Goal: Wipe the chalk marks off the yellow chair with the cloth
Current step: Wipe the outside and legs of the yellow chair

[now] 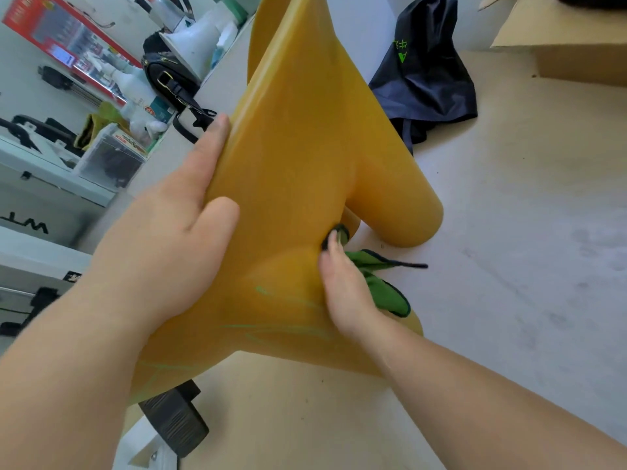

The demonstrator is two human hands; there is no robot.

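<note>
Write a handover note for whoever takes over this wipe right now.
The left hand grips the yellow chair by its left edge, steadying it.
The right hand holds the green cloth pressed to the chair's right side.
Done: the upper part of the chair shows no marks.
Left: green chalk marks streak the near part of the chair, so wipe those next.

From my end I see two bare forearms, uncovered right down to the wrists. The left hand (169,239) and the right hand (342,290) are bare as well. One fingernail on the right hand shows, cut short.
</note>
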